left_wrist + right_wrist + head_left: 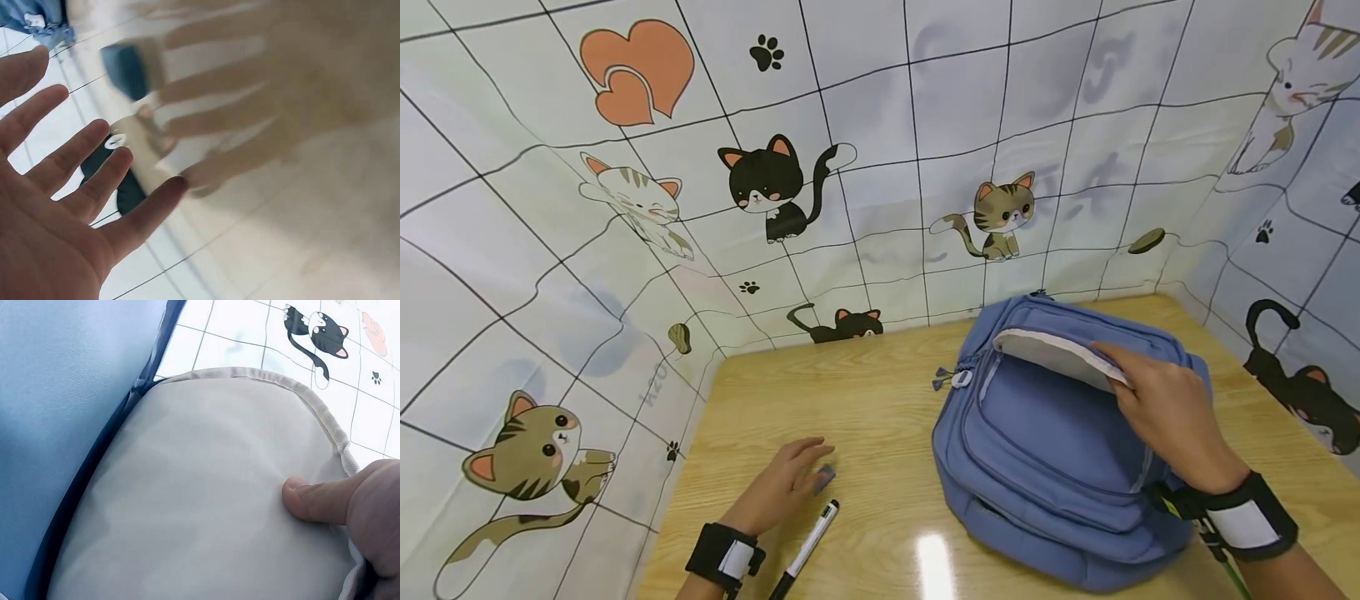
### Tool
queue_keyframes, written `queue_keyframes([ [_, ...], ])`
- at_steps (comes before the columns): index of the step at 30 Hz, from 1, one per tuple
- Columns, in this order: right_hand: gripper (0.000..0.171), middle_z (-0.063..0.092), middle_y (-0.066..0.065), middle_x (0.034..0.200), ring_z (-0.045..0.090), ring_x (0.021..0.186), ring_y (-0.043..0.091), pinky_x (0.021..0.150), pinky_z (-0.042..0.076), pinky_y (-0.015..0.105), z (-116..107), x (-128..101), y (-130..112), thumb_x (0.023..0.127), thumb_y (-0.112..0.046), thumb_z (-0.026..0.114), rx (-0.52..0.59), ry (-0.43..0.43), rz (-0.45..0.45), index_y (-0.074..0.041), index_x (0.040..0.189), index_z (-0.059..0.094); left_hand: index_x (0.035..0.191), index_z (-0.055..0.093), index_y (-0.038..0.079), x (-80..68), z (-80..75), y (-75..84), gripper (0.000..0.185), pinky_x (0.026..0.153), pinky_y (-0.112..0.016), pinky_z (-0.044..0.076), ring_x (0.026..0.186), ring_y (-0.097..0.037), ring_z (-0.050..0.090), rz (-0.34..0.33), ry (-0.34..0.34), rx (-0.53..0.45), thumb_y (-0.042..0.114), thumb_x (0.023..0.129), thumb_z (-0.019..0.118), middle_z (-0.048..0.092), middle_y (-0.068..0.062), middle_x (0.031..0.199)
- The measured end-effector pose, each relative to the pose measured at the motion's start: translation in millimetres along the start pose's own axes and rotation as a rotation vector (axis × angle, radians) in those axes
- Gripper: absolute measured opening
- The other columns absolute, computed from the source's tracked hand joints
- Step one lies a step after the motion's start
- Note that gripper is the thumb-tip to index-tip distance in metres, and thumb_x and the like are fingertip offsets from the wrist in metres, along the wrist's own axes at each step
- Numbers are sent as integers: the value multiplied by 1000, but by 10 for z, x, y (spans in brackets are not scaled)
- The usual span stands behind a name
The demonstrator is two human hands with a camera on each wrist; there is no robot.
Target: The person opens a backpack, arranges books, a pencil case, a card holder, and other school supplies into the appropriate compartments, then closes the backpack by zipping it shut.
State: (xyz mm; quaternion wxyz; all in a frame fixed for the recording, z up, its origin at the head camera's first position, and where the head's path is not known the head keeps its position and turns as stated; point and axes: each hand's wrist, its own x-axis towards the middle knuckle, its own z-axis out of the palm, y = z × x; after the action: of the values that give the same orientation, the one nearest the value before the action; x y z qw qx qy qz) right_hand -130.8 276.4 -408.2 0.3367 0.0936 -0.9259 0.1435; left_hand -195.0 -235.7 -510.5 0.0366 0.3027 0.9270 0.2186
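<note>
A blue backpack [1045, 433] lies on the table with its front pocket unzipped. My right hand [1172, 417] pinches the edge of the pocket's flap [1052, 354], whose pale lining faces out. In the right wrist view the thumb [319, 499] presses on this lining [187, 487], while the other fingers are hidden behind the flap. Low over the tabletop, my left hand [786, 483] has its fingers spread and holds nothing. Close to its fingertips sits a small blue block [126, 70]. A black-and-white marker [811, 542] lies to the right of that hand.
The light wood table [865, 400] meets a cloth backdrop [880, 167] printed with cats and grid lines, at the back and both sides. Zipper pulls with small tassels [942, 379] hang at the backpack's left side.
</note>
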Motion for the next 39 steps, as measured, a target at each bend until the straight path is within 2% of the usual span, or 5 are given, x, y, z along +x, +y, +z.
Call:
queue_keyframes([
  [8,49,70,23,99,63,58,34,48,44,47,-10,7,23,76,3,70,6,10,-2,-13,123,64,127,61,25,-121,227,-89,39,80,-36,47,105,-16,52,92,83,138,32,89,66,58,1,122],
  [20,49,70,26,97,65,68,43,54,47,54,-44,36,60,75,5,71,26,38,-22,-9,121,65,104,64,19,255,171,31,18,71,-23,49,88,-12,54,134,20,131,18,87,70,57,3,98],
  [27,45,70,24,101,66,80,44,63,48,59,-67,58,57,76,4,72,39,66,-10,-9,118,66,105,63,19,1074,-180,951,17,79,-21,49,97,-8,53,386,114,188,22,89,67,57,5,105],
  [33,41,70,24,99,66,77,44,61,49,57,-95,71,68,78,2,71,22,58,23,-9,117,67,111,61,22,1832,-34,2081,19,81,-15,43,96,-2,47,681,27,155,26,93,61,54,7,110],
  [39,37,71,22,95,67,74,40,60,50,54,-106,82,70,80,-2,71,7,50,26,-9,116,67,99,59,23,2298,285,2628,8,76,-13,43,91,0,50,651,-68,219,26,93,62,55,8,106],
])
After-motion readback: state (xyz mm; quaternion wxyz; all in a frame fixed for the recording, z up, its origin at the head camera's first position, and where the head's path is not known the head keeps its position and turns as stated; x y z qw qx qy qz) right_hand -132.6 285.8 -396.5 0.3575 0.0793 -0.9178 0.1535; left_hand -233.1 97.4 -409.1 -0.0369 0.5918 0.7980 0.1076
